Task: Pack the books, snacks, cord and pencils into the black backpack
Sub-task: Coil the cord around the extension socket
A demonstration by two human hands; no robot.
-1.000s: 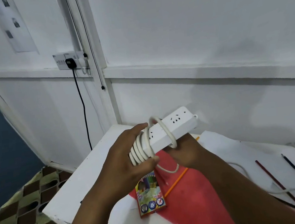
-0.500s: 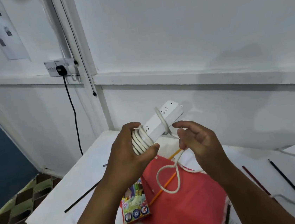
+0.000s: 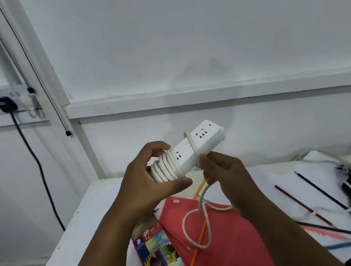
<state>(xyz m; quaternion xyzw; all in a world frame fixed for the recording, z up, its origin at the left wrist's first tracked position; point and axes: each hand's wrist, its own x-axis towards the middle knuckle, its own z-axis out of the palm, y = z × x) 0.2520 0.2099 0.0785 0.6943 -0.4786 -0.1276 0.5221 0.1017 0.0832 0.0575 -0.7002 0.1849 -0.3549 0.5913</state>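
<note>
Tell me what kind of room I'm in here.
Probably a plain study corner at home: a white table against a white panelled wall, with a red paper folder, a colourful cardboard pencil box and loose pencils on it.

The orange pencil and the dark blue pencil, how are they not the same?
The orange pencil lies on the red book, under a loop of the white cord; the dark blue pencil lies on white paper, clear of that loop. The orange one is half hidden by hands; the blue one shows fully. Both lie flat, slanted.
</note>
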